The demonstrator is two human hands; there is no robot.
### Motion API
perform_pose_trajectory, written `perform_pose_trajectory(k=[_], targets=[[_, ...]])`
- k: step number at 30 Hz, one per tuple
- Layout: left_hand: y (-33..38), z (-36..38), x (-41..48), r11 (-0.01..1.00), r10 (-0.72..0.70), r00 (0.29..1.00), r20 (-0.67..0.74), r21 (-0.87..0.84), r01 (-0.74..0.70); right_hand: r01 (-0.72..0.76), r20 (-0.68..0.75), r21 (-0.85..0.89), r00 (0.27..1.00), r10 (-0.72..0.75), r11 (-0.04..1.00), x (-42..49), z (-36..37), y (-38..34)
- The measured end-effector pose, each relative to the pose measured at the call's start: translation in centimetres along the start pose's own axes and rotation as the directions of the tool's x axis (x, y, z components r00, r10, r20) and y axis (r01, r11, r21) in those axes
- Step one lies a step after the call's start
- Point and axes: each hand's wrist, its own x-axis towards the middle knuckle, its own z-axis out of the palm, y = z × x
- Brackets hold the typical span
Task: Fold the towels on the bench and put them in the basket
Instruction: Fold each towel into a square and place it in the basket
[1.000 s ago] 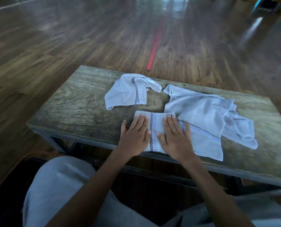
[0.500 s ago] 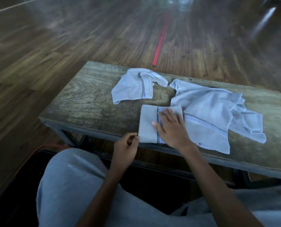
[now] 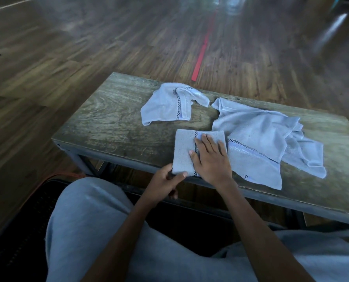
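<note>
A folded pale blue towel (image 3: 183,151) with a black checked stripe lies at the near edge of the wooden bench (image 3: 112,123). My right hand (image 3: 211,159) lies flat on its right half, fingers straight. My left hand (image 3: 165,183) pinches the towel's near left corner at the bench edge, thumb on top. A crumpled towel (image 3: 169,104) sits further back. A larger unfolded towel (image 3: 261,139) spreads to the right of the folded one. A dark basket (image 3: 27,220) with an orange rim stands on the floor at the lower left, partly hidden by my leg.
The bench has a dark metal frame (image 3: 84,163) and stands on a wood floor. A red tape strip (image 3: 200,58) runs across the floor beyond it. My legs in grey trousers (image 3: 84,231) fill the bottom of the view.
My left hand lifted off the folded towel, dropped below the bench edge, then came back up and took hold of the towel's near left corner. My right hand stayed pressed on the towel.
</note>
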Motion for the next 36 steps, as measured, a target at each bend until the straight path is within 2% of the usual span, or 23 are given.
perform_pose_trajectory(k=[5,10,13,15,17,18,20,22,24,26,28,30,32,36], targets=[[0.1,-0.4,0.3,1.000,0.006,1.000,0.026,0.027,-0.006,-0.003,-0.019,0.009,1.000,0.003,1.000,0.0,0.2,0.1],[-0.2,-0.3,0.2,0.998,-0.042,0.999,-0.013,-0.055,0.041,-0.004,-0.060,-0.015,0.998,0.003,1.000,0.0,0.2,-0.1],[0.2,0.0,0.4,0.997,-0.069,0.997,-0.034,-0.035,0.067,-0.005,-0.047,-0.028,0.999,0.004,1.000,-0.3,0.3,-0.2],[0.6,0.5,0.4,0.996,-0.085,0.994,-0.062,-0.010,0.084,0.008,-0.016,0.028,1.000,-0.008,1.000,-0.2,0.0,-0.1],[0.4,0.6,0.3,0.998,-0.070,0.978,-0.197,-0.012,0.069,0.006,-0.033,0.206,0.999,0.001,0.979,-0.1,-1.0,0.1],[0.2,0.5,0.1,0.999,-0.048,0.952,-0.301,-0.025,0.043,-0.004,-0.097,0.315,0.995,0.036,0.949,-0.3,-1.8,0.4],[0.2,0.2,-0.2,0.999,0.037,0.864,-0.502,0.002,-0.042,-0.045,-0.254,0.500,0.947,0.196,0.865,-1.6,-3.3,1.4],[1.1,0.2,-0.6,0.977,0.212,0.770,-0.602,0.141,-0.159,-0.104,-0.280,0.644,0.890,0.361,0.758,-3.9,-4.5,2.7],[2.5,1.0,-0.4,0.914,0.396,0.743,-0.540,0.307,-0.265,-0.192,-0.163,0.744,0.877,0.452,0.640,-6.4,-5.1,3.9],[3.4,2.2,0.8,0.819,0.515,0.785,-0.345,0.470,-0.331,-0.272,-0.002,0.794,0.893,0.449,0.544,-8.2,-5.1,4.8],[3.8,3.2,3.0,0.676,0.549,0.829,-0.111,0.642,-0.362,-0.351,0.156,0.799,0.905,0.397,0.487,-9.2,-4.7,5.2],[3.9,3.9,5.4,0.466,0.502,0.860,0.086,0.811,-0.353,-0.415,0.277,0.806,0.894,0.351,0.423,-9.4,-4.4,5.1],[3.3,4.2,7.0,0.292,0.384,0.904,0.189,0.904,-0.313,-0.453,0.341,0.816,0.879,0.334,0.359,-9.3,-4.3,4.6],[1.6,3.9,7.4,0.140,0.341,0.917,0.206,0.954,-0.266,-0.466,0.379,0.850,0.865,0.329,0.247,-9.0,-4.3,4.0]])
